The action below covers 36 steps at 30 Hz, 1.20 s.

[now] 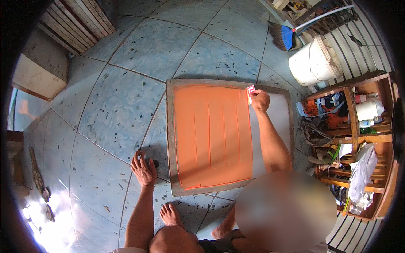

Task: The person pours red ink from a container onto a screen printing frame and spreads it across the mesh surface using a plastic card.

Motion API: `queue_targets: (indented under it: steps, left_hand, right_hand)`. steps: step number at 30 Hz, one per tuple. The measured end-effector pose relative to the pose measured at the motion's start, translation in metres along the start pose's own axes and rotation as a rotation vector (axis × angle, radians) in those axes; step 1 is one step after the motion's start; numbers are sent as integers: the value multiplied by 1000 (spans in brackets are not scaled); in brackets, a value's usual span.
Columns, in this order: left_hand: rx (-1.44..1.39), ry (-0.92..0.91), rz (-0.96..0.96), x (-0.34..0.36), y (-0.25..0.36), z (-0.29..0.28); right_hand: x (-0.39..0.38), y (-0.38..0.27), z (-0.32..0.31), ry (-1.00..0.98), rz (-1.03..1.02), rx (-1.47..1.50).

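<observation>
A framed screen (170,139) with a grey border lies flat on the floor in front of me. Orange coating (211,126) covers most of its surface, with several thin ridges running lengthwise and an uneven near edge. The strip along its right side (276,109) is pale. My right hand (260,101) pinches a small red and white card (251,93) at the far end of the coating's right border. Left of the frame, my left hand (144,169) is at the floor with fingers apart, holding nothing visible. A small dark object (156,163) sits beside it, partly hidden.
Blue floor tiles (126,101) bear dark spots. At right stand a wooden shelf (352,114) with cloths and bottles, a white bucket (314,61) and a blue-headed broom (288,38). Slatted wood (76,25) stands far left. My bare foot (171,215) is near the frame; a blur covers the lower right.
</observation>
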State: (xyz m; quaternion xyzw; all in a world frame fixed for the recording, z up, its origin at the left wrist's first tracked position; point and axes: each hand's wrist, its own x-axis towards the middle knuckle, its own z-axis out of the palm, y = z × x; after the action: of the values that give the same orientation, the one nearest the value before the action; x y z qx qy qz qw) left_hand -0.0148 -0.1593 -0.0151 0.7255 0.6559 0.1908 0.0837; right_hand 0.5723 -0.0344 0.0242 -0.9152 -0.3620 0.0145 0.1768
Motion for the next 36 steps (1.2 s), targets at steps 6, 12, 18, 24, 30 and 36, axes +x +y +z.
queue_targets:
  steps: [6, 12, 18, 24, 30, 36]
  left_hand:
    - [23, -10, -13, -2, -4, -3]
    - [-13, -17, -10, -1, -2, -2]
    - [-21, -33, -37, -2, -3, -2]
    - [-41, -42, -45, -1, -2, -7]
    - [-28, -23, -34, -2, -3, -7]
    - [-23, -22, -36, -3, -8, -10]
  right_hand:
    - [-12, -17, 6, 15, -114, -166]
    - [-20, -32, 9, 69, -126, -159]
    - [-32, -60, 21, 37, -195, -135]
    - [-53, -102, 34, -37, -156, -126]
    - [-87, -150, 60, -1, -282, -61]
    - [-135, -213, 91, -136, -299, 97]
